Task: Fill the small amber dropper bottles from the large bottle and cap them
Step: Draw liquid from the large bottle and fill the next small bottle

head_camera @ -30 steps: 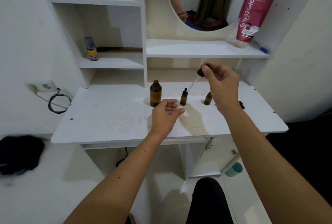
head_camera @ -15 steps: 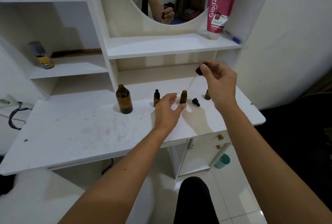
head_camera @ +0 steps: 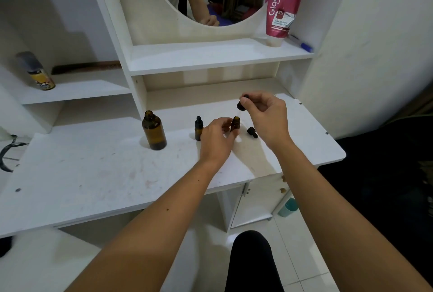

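The large amber bottle (head_camera: 154, 132) stands uncapped on the white desk (head_camera: 93, 174). To its right stands a small amber bottle with a black dropper cap (head_camera: 198, 128). My left hand (head_camera: 216, 138) has its fingers around an open small amber bottle (head_camera: 235, 124) standing on the desk. My right hand (head_camera: 267, 113) pinches a black dropper cap (head_camera: 242, 103) just above and right of that bottle's mouth; its glass tube is barely visible. A loose black dropper cap (head_camera: 252, 132) lies on the desk between my hands. My right hand hides the desk behind it.
A pink lotion tube (head_camera: 282, 3) and a blue pen (head_camera: 301, 43) stand on the shelf under the mirror. A small spray can (head_camera: 37, 72) and a comb (head_camera: 86, 66) sit on the left shelf. The desk's right edge is close to my right wrist.
My left hand moved forward and closed around the open small bottle. My right hand lowered the dropper cap toward it. The view shifted closer and to the right.
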